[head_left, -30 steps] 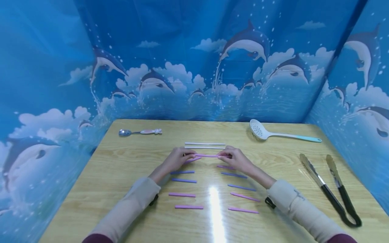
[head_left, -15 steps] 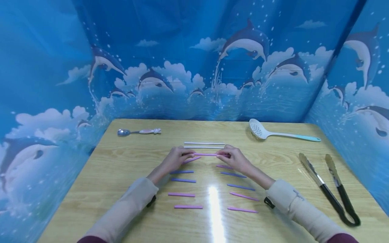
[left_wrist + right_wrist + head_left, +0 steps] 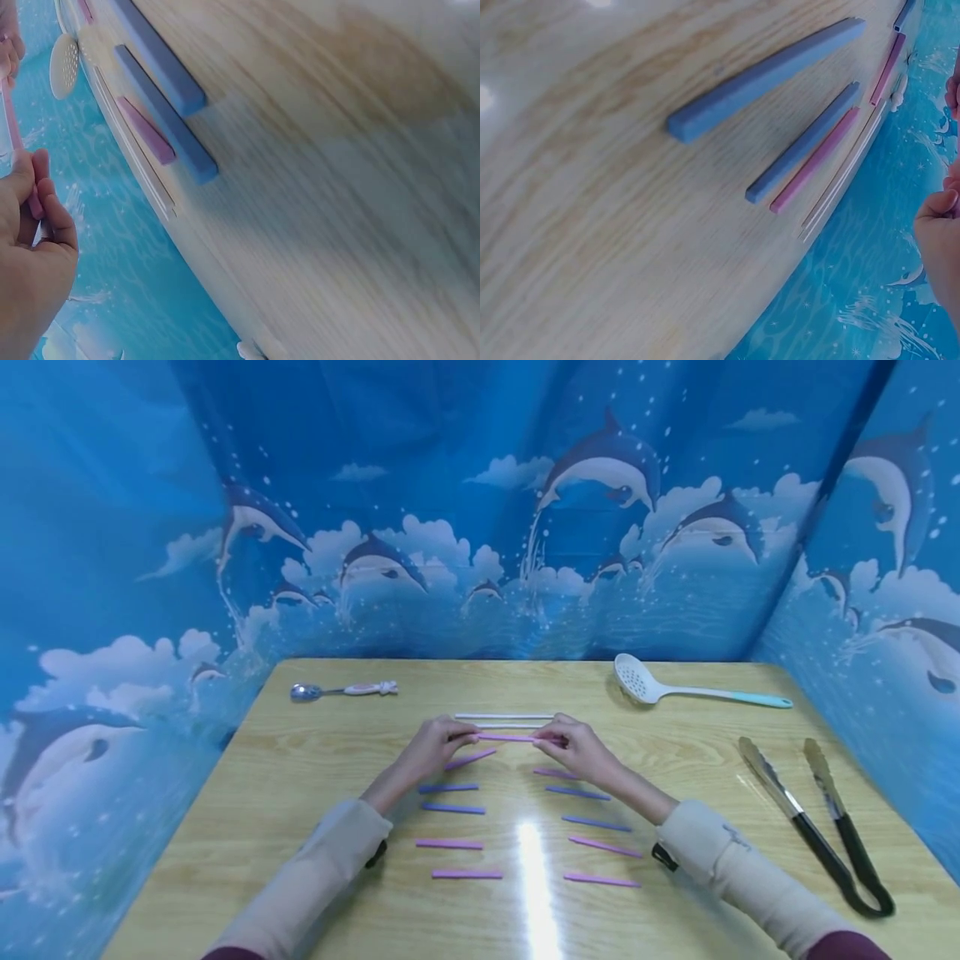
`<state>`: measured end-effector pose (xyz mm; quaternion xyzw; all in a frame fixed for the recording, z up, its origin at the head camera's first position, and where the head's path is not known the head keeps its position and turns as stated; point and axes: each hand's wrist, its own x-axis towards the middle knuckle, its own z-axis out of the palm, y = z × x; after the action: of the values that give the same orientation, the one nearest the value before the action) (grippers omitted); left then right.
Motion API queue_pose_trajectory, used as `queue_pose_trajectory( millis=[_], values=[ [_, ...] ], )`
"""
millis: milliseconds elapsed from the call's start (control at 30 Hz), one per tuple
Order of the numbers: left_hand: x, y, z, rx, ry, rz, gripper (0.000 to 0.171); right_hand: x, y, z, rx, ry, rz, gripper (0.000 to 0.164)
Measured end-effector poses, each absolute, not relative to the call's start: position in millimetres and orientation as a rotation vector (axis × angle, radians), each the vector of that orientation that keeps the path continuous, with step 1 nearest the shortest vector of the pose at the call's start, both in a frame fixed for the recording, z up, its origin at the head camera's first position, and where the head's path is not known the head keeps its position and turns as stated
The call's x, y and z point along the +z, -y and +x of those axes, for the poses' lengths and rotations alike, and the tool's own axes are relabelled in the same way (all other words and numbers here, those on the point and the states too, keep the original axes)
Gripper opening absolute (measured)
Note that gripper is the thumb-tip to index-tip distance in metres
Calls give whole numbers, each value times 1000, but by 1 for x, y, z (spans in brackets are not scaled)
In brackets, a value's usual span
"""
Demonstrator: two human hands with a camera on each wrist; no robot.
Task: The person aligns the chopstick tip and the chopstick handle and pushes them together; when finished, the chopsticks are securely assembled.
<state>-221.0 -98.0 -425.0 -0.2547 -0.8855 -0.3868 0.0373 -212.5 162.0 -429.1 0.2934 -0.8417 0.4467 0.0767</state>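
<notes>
A slim pink stick [image 3: 506,738] is held level between both hands, in front of two white sticks [image 3: 504,717] at the back of the table. My left hand [image 3: 429,752] pinches its left end between thumb and fingers; the left wrist view shows that end poking past the fingertips. The other end is pinched by my right hand [image 3: 583,753], which is partly cut off in the right wrist view. Just nearer than the hands lie another pink stick [image 3: 471,758] on the left and a partly covered pink stick [image 3: 555,773] on the right.
Two columns of flat sticks run toward me, with blue sticks [image 3: 453,808] and pink sticks [image 3: 467,875]. A metal scoop [image 3: 345,690] lies back left, a white skimmer [image 3: 637,680] back right. Black-handled tongs [image 3: 832,852] lie right. A blue dolphin curtain [image 3: 480,527] borders the table.
Both hands have raised or moved the pink stick slightly away from me, closer to the white sticks. The grip on both ends stays the same, and the other sticks have not moved.
</notes>
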Motion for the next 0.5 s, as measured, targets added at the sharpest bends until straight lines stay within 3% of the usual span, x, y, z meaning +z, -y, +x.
queue_pose_trajectory(
  millis=[500],
  values=[
    [-439,105,-229,-1153,2713,-779,18,-428,-154,-215,1287,2684,749,12]
  ],
)
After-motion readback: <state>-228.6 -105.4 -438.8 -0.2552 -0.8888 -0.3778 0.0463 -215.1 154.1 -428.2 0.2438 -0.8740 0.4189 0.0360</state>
